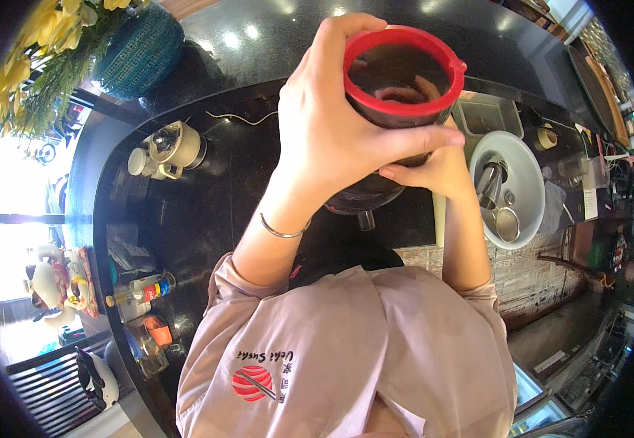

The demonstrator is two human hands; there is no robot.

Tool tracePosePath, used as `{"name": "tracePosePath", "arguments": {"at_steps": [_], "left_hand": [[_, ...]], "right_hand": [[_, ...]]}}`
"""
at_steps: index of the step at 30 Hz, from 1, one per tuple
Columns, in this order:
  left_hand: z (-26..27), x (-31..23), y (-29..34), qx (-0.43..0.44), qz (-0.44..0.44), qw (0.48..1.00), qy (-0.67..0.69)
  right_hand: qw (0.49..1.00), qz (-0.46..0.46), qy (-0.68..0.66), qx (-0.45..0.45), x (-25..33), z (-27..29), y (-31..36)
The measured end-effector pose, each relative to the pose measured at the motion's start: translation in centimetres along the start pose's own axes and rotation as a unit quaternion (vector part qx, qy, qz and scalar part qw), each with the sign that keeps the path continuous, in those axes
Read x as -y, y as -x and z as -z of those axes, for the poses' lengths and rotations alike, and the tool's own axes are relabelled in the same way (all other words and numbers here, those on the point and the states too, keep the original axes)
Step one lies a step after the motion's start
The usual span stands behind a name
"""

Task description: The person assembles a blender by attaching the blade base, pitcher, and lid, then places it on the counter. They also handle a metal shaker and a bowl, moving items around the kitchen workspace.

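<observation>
Between my two hands is a dark, see-through cylindrical container (393, 67) with a thick red rim and a small red tab at its right. My left hand (331, 109) wraps its left side, thumb stretched across the near side. Lower down on the right, my right hand (437, 171) holds the container, its thumb pointing left under the left thumb; its other fingers are mostly hidden. Below the hands, a round dark vessel (364, 198) with a short spout-like part shows in part. I cannot tell whether it joins the container.
A white oval basin (534, 201) with a metal strainer and cups stands at right, beside a clear tray (492, 115). To the left are a cream pot-shaped appliance (178, 146), several bottles (145, 290) and a teal woven vase (141, 55) of yellow flowers on the black counter (207, 208).
</observation>
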State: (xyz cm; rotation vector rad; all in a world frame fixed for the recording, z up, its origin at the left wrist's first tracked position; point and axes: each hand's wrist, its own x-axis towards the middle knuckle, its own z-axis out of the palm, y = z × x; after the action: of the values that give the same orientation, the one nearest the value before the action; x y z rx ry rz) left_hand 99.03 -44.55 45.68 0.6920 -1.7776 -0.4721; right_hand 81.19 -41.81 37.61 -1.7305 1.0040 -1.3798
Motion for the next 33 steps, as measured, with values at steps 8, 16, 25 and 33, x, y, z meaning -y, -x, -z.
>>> {"name": "tracePosePath", "arguments": {"at_steps": [8,16,25,33], "left_hand": [[1.8,3.9,4.6,0.089,0.096,0.981,0.143],[0.7,5.1,13.9,0.075,0.119,0.979,-0.144],[2.0,8.6,12.7,0.147,0.107,0.983,-0.038],[2.6,8.9,14.6,0.138,0.139,0.98,-0.029]], "right_hand": [[0.992,0.063,-0.032,0.102,-5.8,1.3,-0.7],[0.965,0.043,-0.052,0.252,-5.4,3.1,-3.0],[0.993,-0.021,-0.11,0.041,-3.9,0.5,1.3],[0.988,-0.108,-0.103,0.051,-2.6,0.5,1.9]]}}
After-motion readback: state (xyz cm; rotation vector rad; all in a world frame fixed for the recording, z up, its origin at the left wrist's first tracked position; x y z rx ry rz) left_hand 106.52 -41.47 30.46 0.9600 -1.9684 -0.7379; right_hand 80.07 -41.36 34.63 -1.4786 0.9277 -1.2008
